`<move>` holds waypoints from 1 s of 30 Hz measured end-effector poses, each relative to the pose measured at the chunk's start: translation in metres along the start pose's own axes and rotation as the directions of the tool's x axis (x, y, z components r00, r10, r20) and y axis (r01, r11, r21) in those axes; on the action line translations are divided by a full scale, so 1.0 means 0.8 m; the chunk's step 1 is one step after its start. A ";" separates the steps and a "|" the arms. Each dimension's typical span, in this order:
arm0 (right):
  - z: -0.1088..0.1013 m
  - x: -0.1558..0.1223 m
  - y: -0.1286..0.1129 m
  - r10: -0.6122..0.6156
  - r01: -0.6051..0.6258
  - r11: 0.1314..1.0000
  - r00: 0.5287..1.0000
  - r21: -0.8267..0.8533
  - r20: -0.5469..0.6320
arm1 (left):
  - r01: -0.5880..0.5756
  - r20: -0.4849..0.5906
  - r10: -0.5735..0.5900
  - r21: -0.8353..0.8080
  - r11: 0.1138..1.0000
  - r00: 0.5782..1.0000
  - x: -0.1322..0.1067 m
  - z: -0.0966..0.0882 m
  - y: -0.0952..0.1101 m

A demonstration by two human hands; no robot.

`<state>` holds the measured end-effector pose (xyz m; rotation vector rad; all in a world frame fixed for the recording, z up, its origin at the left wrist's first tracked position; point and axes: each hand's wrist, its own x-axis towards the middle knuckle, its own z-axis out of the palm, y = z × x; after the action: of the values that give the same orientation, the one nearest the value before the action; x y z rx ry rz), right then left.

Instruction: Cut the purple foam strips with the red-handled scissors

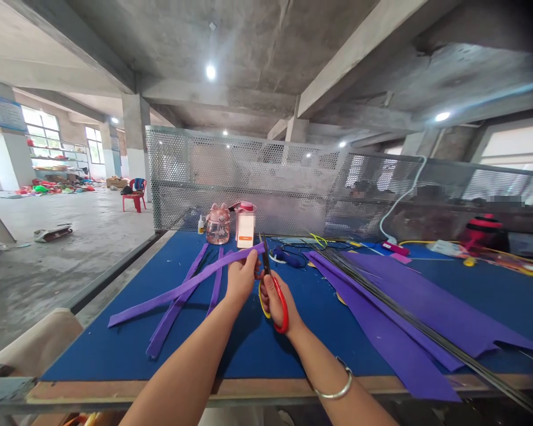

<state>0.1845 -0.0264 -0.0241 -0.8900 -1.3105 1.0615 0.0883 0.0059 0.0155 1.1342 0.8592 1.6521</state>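
Note:
My left hand [243, 273] pinches a long purple fabric strip [177, 290] close to its right end. The strip's other end trails down to the left over the blue tabletop [128, 349]. In my right hand [279, 296] is a pair of scissors [283, 310] with red and yellow handles, its dark blades pointing up at the strip's right end. Whether the blades touch the fabric I cannot tell. Beneath the held strip lie more purple strips [160, 340]. To the right, large purple fabric sheets [382, 331] lie under a bundle of thin dark rods [408, 316].
Behind my hands stand a pink bottle [218, 225], a lit phone [246, 231] and a small white bottle [201, 225]. A perforated metal screen [249, 171] closes off the table's back. A white cable [402, 198] hangs over it at right. A red chair [135, 195] stands far left.

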 end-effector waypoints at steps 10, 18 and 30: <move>-0.001 0.000 0.002 0.012 -0.020 0.994 0.997 0.105 0.075 | -0.020 -0.015 0.020 0.015 1.000 1.000 0.007 0.001 -0.007; -0.009 -0.001 0.011 -0.089 0.087 0.996 0.989 0.022 0.117 | -0.051 -0.009 0.052 0.095 0.994 0.999 0.008 -0.001 -0.012; -0.002 -0.001 -0.005 -0.024 0.021 0.999 0.998 0.040 0.062 | -0.082 0.018 0.080 0.181 0.980 0.997 0.004 -0.002 -0.004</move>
<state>0.1868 -0.0285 -0.0208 -0.8167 -1.3442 1.1013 0.0877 0.0097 0.0131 1.3176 0.9841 1.6577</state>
